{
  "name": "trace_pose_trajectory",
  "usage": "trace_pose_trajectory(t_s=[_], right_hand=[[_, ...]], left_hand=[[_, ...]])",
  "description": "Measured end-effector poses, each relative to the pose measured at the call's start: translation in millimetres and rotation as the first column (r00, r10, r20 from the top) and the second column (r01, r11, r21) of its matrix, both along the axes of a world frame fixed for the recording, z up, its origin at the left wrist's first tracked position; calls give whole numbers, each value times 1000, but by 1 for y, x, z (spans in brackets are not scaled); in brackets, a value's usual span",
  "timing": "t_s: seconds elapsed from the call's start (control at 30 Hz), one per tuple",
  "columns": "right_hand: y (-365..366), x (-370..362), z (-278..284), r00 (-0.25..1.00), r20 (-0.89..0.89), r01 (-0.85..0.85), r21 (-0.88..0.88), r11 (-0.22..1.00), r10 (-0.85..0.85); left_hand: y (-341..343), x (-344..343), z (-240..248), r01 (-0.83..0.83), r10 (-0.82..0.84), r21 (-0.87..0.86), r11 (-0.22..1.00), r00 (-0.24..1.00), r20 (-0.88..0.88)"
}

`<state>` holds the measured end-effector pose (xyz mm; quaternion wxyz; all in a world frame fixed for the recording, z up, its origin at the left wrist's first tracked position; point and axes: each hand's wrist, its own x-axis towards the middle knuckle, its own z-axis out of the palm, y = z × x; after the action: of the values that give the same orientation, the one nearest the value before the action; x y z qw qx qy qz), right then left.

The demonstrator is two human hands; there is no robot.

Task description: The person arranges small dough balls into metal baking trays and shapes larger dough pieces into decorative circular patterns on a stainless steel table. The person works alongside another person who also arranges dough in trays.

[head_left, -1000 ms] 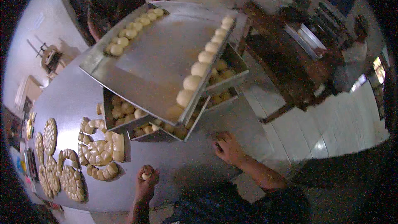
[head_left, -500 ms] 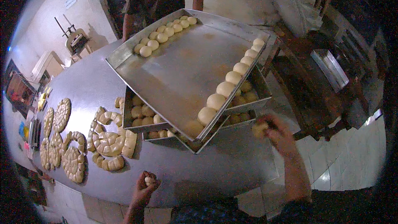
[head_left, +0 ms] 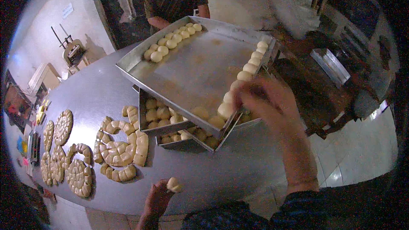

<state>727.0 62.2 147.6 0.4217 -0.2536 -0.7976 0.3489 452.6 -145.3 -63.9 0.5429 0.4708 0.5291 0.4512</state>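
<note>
My left hand (head_left: 158,198) is low in front of the table's near edge, fingers closed on a pale dough ball (head_left: 174,185). My right hand (head_left: 270,102) reaches over the right side of the top metal tray (head_left: 183,74). It is smeared by motion and covers part of the row of dough balls (head_left: 245,76) along that side; whether anything is in its fingers cannot be made out. A second double row of dough balls (head_left: 171,44) lines the tray's far left side. The middle of this tray shows bare, stained metal.
More trays holding dough balls (head_left: 163,113) are stacked crosswise below. Left of them, cut dough pieces (head_left: 119,151) lie in rounds and arcs on the metal table (head_left: 187,196). A person in a dark shirt (head_left: 177,0) is beyond the tray. A dark wooden rack (head_left: 298,96) stands at right.
My right hand has moved up and left from beside the stack to over the tray's right side. The ball in my left hand now shows more at the fingertips. My view has shifted slightly.
</note>
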Motion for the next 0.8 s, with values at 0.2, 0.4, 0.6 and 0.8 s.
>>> trace_pose_trajectory(t_s=[0.2, 0.4, 0.6, 0.8], right_hand=[[-146, -45, -131, 956, 233, -166, -82, 983, 180], [-173, 37, -274, 710, 650, 263, 110, 958, -270], [-92, -8, -267, 369, 534, 683, 400, 612, -761], [-132, 32, -254, 738, 471, 485, 126, 865, -483]], left_hand=[[10, 33, -18, 457, -439, -130, 880, 886, 147], [-15, -62, -53, 454, -396, -343, 823, 890, 228], [-18, -41, 20, 226, -150, -272, 935, 950, 275], [-27, -62, 24, 62, -35, -186, 980, 989, 144]])
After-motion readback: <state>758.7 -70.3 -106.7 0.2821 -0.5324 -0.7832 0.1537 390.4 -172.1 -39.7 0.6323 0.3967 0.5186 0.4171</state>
